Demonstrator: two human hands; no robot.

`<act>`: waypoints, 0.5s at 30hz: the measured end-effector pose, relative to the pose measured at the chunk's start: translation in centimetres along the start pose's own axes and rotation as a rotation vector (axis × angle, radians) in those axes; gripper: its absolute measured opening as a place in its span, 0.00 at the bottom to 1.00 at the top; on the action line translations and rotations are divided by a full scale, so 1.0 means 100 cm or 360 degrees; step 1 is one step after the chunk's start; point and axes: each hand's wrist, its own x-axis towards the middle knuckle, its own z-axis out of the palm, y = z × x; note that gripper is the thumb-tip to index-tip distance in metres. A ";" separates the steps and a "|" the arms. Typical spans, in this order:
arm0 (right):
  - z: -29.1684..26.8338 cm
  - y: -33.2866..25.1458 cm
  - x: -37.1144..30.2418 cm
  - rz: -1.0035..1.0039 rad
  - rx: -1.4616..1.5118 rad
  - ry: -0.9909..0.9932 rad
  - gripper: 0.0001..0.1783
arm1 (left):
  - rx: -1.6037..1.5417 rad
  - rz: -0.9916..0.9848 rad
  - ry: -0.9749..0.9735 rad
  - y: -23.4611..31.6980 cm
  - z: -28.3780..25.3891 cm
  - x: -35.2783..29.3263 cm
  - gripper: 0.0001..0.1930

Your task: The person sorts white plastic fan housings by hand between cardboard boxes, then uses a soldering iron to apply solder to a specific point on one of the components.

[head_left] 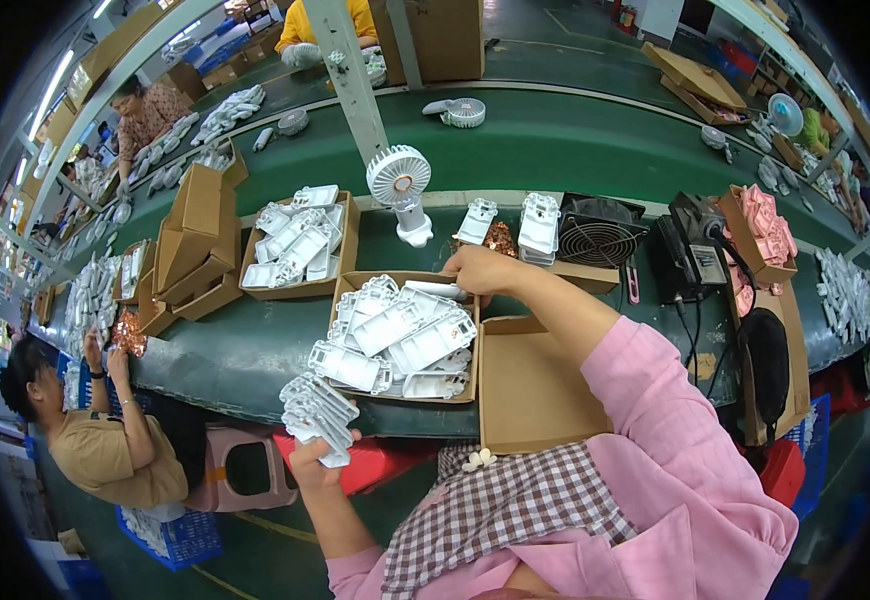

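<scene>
My left hand (317,462) is closed around a stack of white plastic housings (317,412), held upright in front of the bench edge. Beside it on the bench stands an open cardboard box (405,398) heaped with more white housings (390,325). At this box's far right corner is my right hand (482,272), its fingers curled downward next to a white piece (435,289). The fingertips are partly hidden, so what they grip is unclear. An open, shallow cardboard box (535,385) lies right of the filled one, under my right arm.
A white handheld fan (400,185) stands behind the box. Further left is another box (352,235) of housings. A black fan unit (600,235) and a black soldering station (690,255) stand right. Beyond runs a green conveyor (575,140). A co-worker (105,440) sits at left.
</scene>
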 end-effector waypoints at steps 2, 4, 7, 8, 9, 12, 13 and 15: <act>-0.003 0.003 -0.003 0.0017 -0.0005 -0.0017 0.21 | 0.0036 -0.0094 -0.0165 -0.002 0.001 0.001 0.42; 0.001 0.000 -0.011 0.0033 0.0001 0.0054 0.23 | -0.0009 -0.0103 -0.0164 -0.004 0.005 -0.001 0.41; -0.002 0.000 -0.023 0.0042 -0.0035 0.0153 0.24 | -0.0044 -0.0102 -0.0174 -0.012 0.009 0.003 0.41; -0.002 0.004 -0.022 0.0093 0.0031 0.0170 0.24 | -0.0013 -0.0104 -0.0152 -0.015 0.009 0.006 0.42; -0.002 0.007 -0.022 0.0101 0.0029 0.0172 0.24 | 0.0018 -0.0104 -0.0136 -0.017 0.009 0.007 0.42; -0.003 0.010 -0.026 0.0106 0.0039 0.0271 0.25 | 0.0050 -0.0107 -0.0148 -0.020 0.011 0.013 0.42; -0.003 0.011 -0.025 0.0116 0.0039 0.0271 0.25 | 0.0046 -0.0116 -0.0154 -0.021 0.015 0.016 0.42; -0.002 0.014 -0.021 0.0071 0.0005 0.0317 0.26 | 0.0036 -0.0104 -0.0183 -0.020 0.023 0.022 0.41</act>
